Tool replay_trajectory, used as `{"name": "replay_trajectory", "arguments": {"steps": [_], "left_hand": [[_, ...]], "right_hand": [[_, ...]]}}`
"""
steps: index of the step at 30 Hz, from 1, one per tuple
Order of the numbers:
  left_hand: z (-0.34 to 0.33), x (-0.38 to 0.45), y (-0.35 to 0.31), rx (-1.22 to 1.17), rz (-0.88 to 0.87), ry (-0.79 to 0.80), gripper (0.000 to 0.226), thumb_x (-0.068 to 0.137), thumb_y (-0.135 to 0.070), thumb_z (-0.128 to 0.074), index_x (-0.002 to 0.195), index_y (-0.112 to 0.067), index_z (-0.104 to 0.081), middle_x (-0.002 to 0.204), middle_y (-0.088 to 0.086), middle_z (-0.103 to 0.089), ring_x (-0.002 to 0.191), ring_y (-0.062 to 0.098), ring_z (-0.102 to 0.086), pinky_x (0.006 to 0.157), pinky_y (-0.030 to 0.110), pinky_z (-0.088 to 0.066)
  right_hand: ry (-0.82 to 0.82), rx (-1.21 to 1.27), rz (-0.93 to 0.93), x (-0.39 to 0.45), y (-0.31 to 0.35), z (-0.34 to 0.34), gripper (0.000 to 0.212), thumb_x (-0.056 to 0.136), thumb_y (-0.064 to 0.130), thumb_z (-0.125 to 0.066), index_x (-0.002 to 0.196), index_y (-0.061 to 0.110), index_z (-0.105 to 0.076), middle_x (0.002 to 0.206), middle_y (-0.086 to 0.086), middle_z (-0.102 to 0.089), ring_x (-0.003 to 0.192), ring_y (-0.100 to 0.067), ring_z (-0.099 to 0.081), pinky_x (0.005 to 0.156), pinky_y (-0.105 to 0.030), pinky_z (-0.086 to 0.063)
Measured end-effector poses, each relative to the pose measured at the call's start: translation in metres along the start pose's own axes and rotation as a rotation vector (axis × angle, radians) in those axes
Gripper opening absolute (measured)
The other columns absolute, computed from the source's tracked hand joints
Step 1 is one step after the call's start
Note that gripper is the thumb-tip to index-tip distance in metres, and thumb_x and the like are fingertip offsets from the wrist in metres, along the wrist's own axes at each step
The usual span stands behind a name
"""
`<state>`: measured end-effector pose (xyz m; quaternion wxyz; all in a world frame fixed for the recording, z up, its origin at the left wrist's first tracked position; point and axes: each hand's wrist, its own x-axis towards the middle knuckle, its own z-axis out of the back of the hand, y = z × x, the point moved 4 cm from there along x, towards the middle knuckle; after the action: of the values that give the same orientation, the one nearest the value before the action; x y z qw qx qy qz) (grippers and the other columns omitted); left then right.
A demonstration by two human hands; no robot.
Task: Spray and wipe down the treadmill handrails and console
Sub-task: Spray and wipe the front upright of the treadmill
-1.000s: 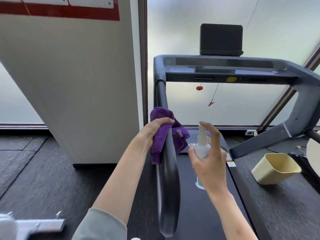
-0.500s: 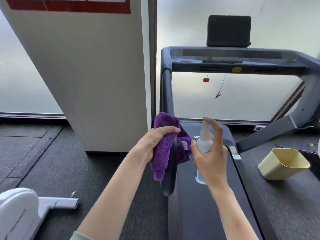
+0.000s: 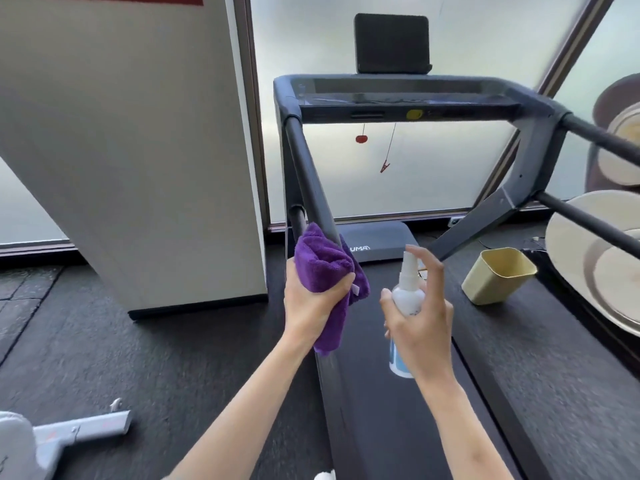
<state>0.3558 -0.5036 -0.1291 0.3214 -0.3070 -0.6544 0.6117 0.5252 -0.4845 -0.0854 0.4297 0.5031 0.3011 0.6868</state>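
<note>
Since half a second ago the left hand (image 3: 313, 299), gripping the purple microfibre cloth (image 3: 323, 265), has slid to the near end of the dark tubular left handrail (image 3: 308, 178), which runs up and away from it towards the console (image 3: 398, 98), while the right hand (image 3: 420, 320), farther from the rail, holds the white spray bottle (image 3: 407, 296).

The cloth (image 3: 323, 268) bunched in my left hand (image 3: 311, 306) is purple terry, plush and matt. The handrail (image 3: 310, 181) it wraps looks like smooth dark foam or rubber, faintly sheened. In my right hand (image 3: 420, 327) the spray bottle (image 3: 407, 296) is white plastic, slightly glossy. The console (image 3: 398, 95) top shines like glass. The belt (image 3: 398, 410) is matt black; the floor (image 3: 104, 341) is rough, dark and speckled. The yellow bin (image 3: 498, 277) is smooth plastic.
</note>
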Motion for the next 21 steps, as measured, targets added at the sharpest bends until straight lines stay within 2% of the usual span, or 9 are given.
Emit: {"name": "replay_trajectory", "arguments": {"steps": [3, 6, 11, 15, 21], "left_hand": [[0.000, -0.012, 0.008, 0.010, -0.025, -0.041, 0.071, 0.054, -0.045, -0.086, 0.112, -0.021, -0.055, 0.103, -0.007, -0.067, 0.097, 0.018, -0.067, 0.089, 0.048, -0.054], [-0.001, -0.017, 0.015, 0.025, -0.029, -0.054, 0.070, 0.054, -0.046, -0.085, 0.111, -0.023, -0.053, 0.100, -0.009, -0.067, 0.096, 0.016, -0.067, 0.088, 0.049, -0.054], [0.001, -0.032, 0.032, 0.124, 0.004, -0.091, 0.070, 0.052, -0.042, -0.084, 0.111, -0.027, -0.048, 0.089, -0.029, -0.063, 0.084, -0.007, -0.062, 0.086, 0.036, -0.054], [0.001, -0.028, 0.037, 0.155, -0.003, -0.072, 0.068, 0.053, -0.037, -0.083, 0.110, -0.027, -0.047, 0.090, -0.023, -0.062, 0.083, -0.008, -0.061, 0.083, 0.031, -0.052], [0.009, -0.031, 0.031, 0.212, -0.040, -0.015, 0.071, 0.057, -0.043, -0.084, 0.114, -0.028, -0.045, 0.097, -0.022, -0.062, 0.088, -0.003, -0.062, 0.086, 0.032, -0.051]], "right_hand": [[0.004, -0.001, -0.015, -0.008, 0.004, -0.001, 0.060, 0.084, -0.002, -0.064, 0.126, 0.038, -0.044, 0.064, -0.012, -0.056, 0.044, -0.032, -0.055, 0.045, -0.045, -0.052], [-0.001, 0.002, -0.013, -0.013, 0.005, -0.003, 0.060, 0.084, -0.001, -0.064, 0.126, 0.037, -0.044, 0.067, -0.014, -0.056, 0.046, -0.034, -0.055, 0.045, -0.046, -0.052], [0.020, 0.012, -0.022, -0.020, -0.002, -0.011, 0.064, 0.085, -0.003, -0.064, 0.125, 0.042, -0.042, 0.077, 0.005, -0.060, 0.049, -0.030, -0.056, 0.049, -0.044, -0.054], [0.011, -0.029, -0.037, -0.024, -0.012, -0.014, 0.063, 0.084, -0.002, -0.064, 0.125, 0.041, -0.042, 0.076, 0.004, -0.059, 0.050, -0.029, -0.057, 0.050, -0.042, -0.054], [0.017, -0.051, -0.044, -0.033, -0.001, -0.018, 0.062, 0.085, -0.001, -0.063, 0.126, 0.040, -0.041, 0.077, 0.010, -0.058, 0.052, -0.028, -0.059, 0.052, -0.045, -0.055]]}}
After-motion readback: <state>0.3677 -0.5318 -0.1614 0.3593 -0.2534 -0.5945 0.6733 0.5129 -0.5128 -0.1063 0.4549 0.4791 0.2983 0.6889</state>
